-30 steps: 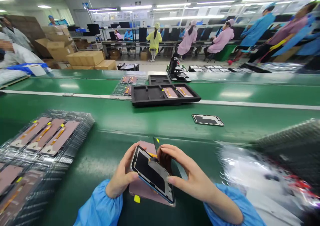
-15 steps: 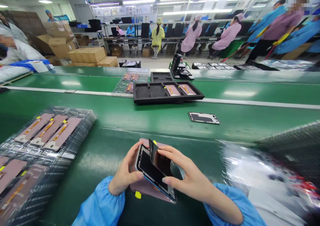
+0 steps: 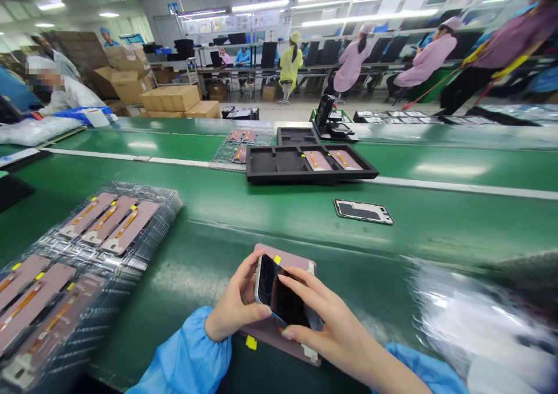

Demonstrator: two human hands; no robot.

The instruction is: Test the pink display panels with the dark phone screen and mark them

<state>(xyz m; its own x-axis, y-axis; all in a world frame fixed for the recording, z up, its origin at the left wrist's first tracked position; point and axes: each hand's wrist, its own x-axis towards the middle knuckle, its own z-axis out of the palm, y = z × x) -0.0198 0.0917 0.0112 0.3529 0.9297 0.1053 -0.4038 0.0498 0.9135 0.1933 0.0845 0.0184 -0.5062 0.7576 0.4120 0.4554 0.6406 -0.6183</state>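
1. The left hand (image 3: pixel 238 298) curls round the left edge of a black phone panel (image 3: pixel 279 295), thumb and fingers pinching it; the right hand (image 3: pixel 335 324) lies with its fingers pressed together across the panel's face, closed on it and not spread.
2. The panel is held between both hands just above a pink-backed sheet (image 3: pixel 285 257); that sheet lies on a green conveyor belt (image 3: pixel 204 208); a yellow tab (image 3: pixel 251 342) sits at its near edge.
3. Left of the sheet lies a clear plastic tray stack (image 3: pixel 104 231) carrying pink panels (image 3: pixel 131 226); beyond the sheet, a black foam tray (image 3: pixel 311 164) holds two more; beyond it and to the right lies a loose phone frame (image 3: pixel 363 211); right of the sheet is blurred plastic wrap (image 3: pixel 479 324).
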